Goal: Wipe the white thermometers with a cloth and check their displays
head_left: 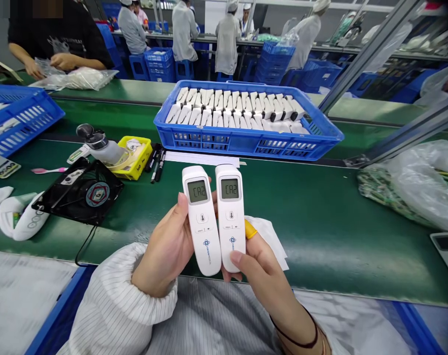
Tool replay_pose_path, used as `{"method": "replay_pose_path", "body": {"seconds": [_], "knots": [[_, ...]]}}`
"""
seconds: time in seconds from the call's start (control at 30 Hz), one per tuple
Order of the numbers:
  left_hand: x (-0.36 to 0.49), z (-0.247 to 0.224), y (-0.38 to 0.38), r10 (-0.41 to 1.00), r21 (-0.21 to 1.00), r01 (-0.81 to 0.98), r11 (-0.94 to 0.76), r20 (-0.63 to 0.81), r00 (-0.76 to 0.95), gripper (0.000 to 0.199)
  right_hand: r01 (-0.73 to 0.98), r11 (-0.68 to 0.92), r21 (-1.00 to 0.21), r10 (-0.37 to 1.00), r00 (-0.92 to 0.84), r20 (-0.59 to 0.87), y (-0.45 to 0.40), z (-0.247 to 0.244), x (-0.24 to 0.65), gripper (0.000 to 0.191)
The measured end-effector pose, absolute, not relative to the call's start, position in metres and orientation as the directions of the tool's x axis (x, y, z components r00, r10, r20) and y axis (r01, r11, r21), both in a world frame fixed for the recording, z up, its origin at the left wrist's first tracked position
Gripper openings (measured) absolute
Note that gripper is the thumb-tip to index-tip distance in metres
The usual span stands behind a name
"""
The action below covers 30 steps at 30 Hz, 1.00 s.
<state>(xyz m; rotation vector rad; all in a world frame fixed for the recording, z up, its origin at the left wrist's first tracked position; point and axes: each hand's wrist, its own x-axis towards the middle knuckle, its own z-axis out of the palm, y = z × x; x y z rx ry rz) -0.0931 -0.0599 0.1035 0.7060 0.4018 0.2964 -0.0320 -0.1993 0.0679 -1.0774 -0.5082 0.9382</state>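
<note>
Only the head view here. Two white thermometers sit side by side over the near part of the green bench [312, 222], screens facing the wearer, and both readouts look like CA2. The left hand [170, 244] has the left thermometer [205, 224]: thumb against its outer edge, fingers curled round behind, mostly hidden. The right hand [262, 259] has the right thermometer [230, 212], thumb pressed on the low end of the front and the other fingers tucked at the side and back, so it's basically a pinch. One of those fingers wears a yellow finger cot [250, 229]. The two bodies are close together low down, tops angled a bit apart; can't tell if they actually touch.

Just past the right hand there's a white sheet [271, 239] lying on the bench. Further back is a blue crate [242, 143] with two rows of white units in it. Left of that: pens [157, 165], a yellow tray [147, 158], a bottle [107, 150], and a black fan [76, 199] nearer the wearer. Off to the right, a clear bag [412, 167] lies by green circuit boards [386, 195]. Across the bench, a person in black [61, 37] is handling a plastic bag [86, 79].
</note>
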Motion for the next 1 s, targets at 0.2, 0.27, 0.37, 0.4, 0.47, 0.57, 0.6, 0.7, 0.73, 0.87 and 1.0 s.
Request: {"method": "replay_pose_path", "body": {"seconds": [0.2, 0.27, 0.37, 0.4, 0.47, 0.57, 0.6, 0.7, 0.73, 0.87, 1.0], "knots": [[-0.099, 0.104, -0.063, 0.267, 0.727, 0.016, 0.686, -0.273, 0.924, 0.058, -0.387, 0.18, -0.904, 0.856, 0.515, -0.05, -0.197, 0.074, -0.034, 0.029], [-0.1, 0.105, -0.064, 0.283, 0.735, 0.01, 0.678, -0.274, 0.919, 0.054, -0.394, 0.168, -0.904, 0.855, 0.514, -0.065, -0.196, 0.075, -0.035, 0.028], [-0.102, 0.106, -0.066, 0.318, 0.744, -0.009, 0.668, -0.274, 0.908, 0.057, -0.39, 0.173, -0.905, 0.847, 0.528, -0.065, -0.195, 0.075, -0.036, 0.029], [-0.102, 0.106, -0.065, 0.317, 0.743, -0.007, 0.67, -0.278, 0.907, 0.059, -0.386, 0.175, -0.906, 0.844, 0.533, -0.064, -0.195, 0.075, -0.036, 0.03], [-0.102, 0.106, -0.065, 0.298, 0.73, 0.01, 0.683, -0.292, 0.909, 0.061, -0.377, 0.169, -0.911, 0.843, 0.533, -0.065, -0.196, 0.074, -0.036, 0.029], [-0.099, 0.104, -0.066, 0.337, 0.734, -0.02, 0.679, -0.288, 0.896, 0.054, -0.342, 0.129, -0.931, 0.847, 0.526, -0.076, -0.199, 0.072, -0.037, 0.028], [-0.098, 0.103, -0.066, 0.386, 0.756, -0.044, 0.653, -0.282, 0.878, 0.049, -0.312, 0.123, -0.942, 0.842, 0.535, -0.067, -0.2, 0.071, -0.038, 0.029], [-0.094, 0.101, -0.069, 0.536, 0.822, -0.063, 0.566, -0.31, 0.785, 0.047, -0.206, 0.087, -0.975, 0.825, 0.563, -0.045, -0.202, 0.066, -0.04, 0.032], [-0.093, 0.1, -0.07, 0.554, 0.82, -0.059, 0.569, -0.33, 0.764, 0.05, -0.188, 0.069, -0.98, 0.826, 0.561, -0.049, -0.202, 0.065, -0.041, 0.032], [-0.093, 0.099, -0.07, 0.479, 0.721, -0.104, 0.686, -0.339, 0.81, 0.064, -0.284, 0.039, -0.958, 0.861, 0.497, -0.112, -0.199, 0.064, -0.041, 0.025], [-0.095, 0.102, -0.068, 0.318, 0.652, -0.037, 0.757, -0.319, 0.893, 0.071, -0.41, 0.075, -0.909, 0.874, 0.466, -0.138, -0.197, 0.067, -0.039, 0.03]]}}
